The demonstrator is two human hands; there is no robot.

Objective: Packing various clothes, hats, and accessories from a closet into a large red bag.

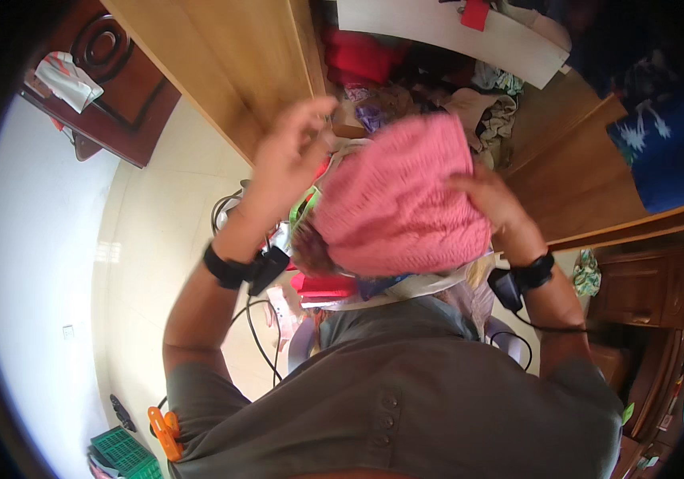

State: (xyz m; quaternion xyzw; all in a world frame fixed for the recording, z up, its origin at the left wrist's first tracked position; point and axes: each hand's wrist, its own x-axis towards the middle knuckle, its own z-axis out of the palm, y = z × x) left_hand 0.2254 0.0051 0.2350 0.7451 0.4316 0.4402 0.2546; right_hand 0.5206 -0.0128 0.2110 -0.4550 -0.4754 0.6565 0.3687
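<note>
A folded pink textured cloth (402, 209), perhaps a towel, is in front of my chest above my lap. My right hand (494, 200) grips its right side, thumb and fingers at the edge. My left hand (294, 158) is raised beside the cloth's left edge, blurred by motion, with its fingers apart and nothing in them. Under the cloth lie more textiles, among them a folded red cloth (327, 286) and a pale one. A dark blurred thing shows at the cloth's lower left; I cannot tell what it is.
Ahead stands an open wooden wardrobe with a door (222, 54) at left, jumbled clothes (485, 114) inside and a slanting white board (450, 36). Black cables (261, 341) run from both wrist straps. A green plastic crate (126, 452) sits at lower left, a brown cabinet (641, 287) at right.
</note>
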